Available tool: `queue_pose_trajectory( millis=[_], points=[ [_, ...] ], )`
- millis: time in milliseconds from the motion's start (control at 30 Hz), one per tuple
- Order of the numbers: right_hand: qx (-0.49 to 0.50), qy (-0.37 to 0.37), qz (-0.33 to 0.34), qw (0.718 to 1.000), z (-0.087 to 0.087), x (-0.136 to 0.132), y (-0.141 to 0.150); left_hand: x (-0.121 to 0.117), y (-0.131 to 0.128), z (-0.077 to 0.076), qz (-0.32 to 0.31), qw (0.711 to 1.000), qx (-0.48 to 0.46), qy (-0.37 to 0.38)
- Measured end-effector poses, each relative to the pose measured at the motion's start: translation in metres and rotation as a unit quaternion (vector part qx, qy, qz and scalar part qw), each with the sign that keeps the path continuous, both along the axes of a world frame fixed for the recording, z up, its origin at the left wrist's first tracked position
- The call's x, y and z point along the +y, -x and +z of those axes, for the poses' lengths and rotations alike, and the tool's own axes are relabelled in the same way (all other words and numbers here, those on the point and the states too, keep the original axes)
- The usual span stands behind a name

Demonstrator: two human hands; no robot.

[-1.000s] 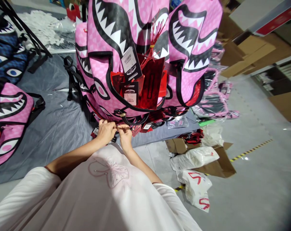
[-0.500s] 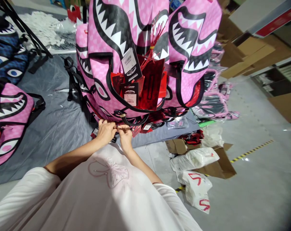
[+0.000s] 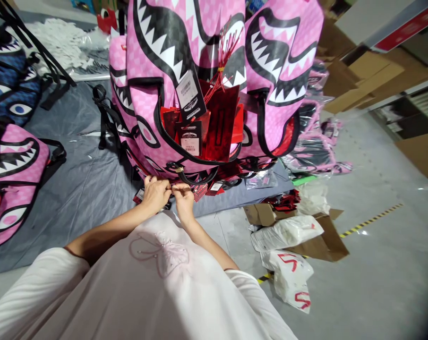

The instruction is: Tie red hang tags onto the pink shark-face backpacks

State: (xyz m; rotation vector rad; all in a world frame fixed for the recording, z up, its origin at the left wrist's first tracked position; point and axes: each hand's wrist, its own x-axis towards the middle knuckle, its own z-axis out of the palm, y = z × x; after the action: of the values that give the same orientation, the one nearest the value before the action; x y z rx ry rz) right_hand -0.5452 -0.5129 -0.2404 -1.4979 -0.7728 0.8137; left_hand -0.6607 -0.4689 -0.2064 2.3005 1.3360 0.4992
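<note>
A pile of pink backpacks (image 3: 171, 71) with black-and-white shark-mouth prints stands in front of me. Black and red hang tags (image 3: 192, 123) and thin red ties (image 3: 224, 52) lie on the top bag's front pocket. My left hand (image 3: 156, 193) and my right hand (image 3: 184, 198) meet at the pile's near bottom edge, just under a black handle (image 3: 196, 175). Both hands are closed in a pinch on something small between their fingertips; I cannot make out what it is.
A grey sheet (image 3: 82, 174) covers the floor under the bags. More pink bags (image 3: 12, 174) and blue ones (image 3: 8, 89) lie at the left. An open cardboard box (image 3: 320, 241) with white plastic bags (image 3: 288, 278) sits at the right. Flattened cartons (image 3: 370, 75) lie far right.
The view has shifted very slightly. Both hands stay pinched together in the same spot.
</note>
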Motion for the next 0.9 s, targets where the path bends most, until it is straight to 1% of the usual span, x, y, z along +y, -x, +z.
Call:
queue_pose_trajectory(
  millis=[133,267,400,533,667,767,800,900],
  points=[
    [-0.001,0.005,-0.001,1.000,-0.002,0.001,-0.001,0.000,0.000,-0.001,-0.023,1.000,-0.011,0.004],
    [-0.005,-0.003,0.000,1.000,-0.003,0.001,-0.002,0.000,0.000,0.004,0.001,1.000,-0.016,0.015],
    [-0.007,0.007,-0.002,1.000,0.000,0.003,-0.003,0.001,-0.002,0.008,-0.015,1.000,-0.003,0.013],
    [-0.001,0.004,-0.006,1.000,0.004,0.003,-0.003,0.003,-0.004,0.009,0.004,1.000,0.004,0.007],
    [0.007,0.002,-0.009,1.000,0.006,0.003,-0.003,0.002,-0.005,0.011,-0.021,1.000,-0.013,0.018],
    [0.004,-0.008,-0.010,1.000,0.007,0.002,-0.003,0.001,-0.005,0.012,0.010,1.000,-0.001,0.018],
    [0.004,-0.011,-0.011,1.000,0.007,0.002,-0.003,0.001,-0.005,0.012,0.012,1.000,-0.002,0.014],
    [0.010,-0.016,-0.014,1.000,0.007,0.002,-0.004,0.001,-0.005,0.015,-0.023,1.000,-0.010,0.015]
  ],
)
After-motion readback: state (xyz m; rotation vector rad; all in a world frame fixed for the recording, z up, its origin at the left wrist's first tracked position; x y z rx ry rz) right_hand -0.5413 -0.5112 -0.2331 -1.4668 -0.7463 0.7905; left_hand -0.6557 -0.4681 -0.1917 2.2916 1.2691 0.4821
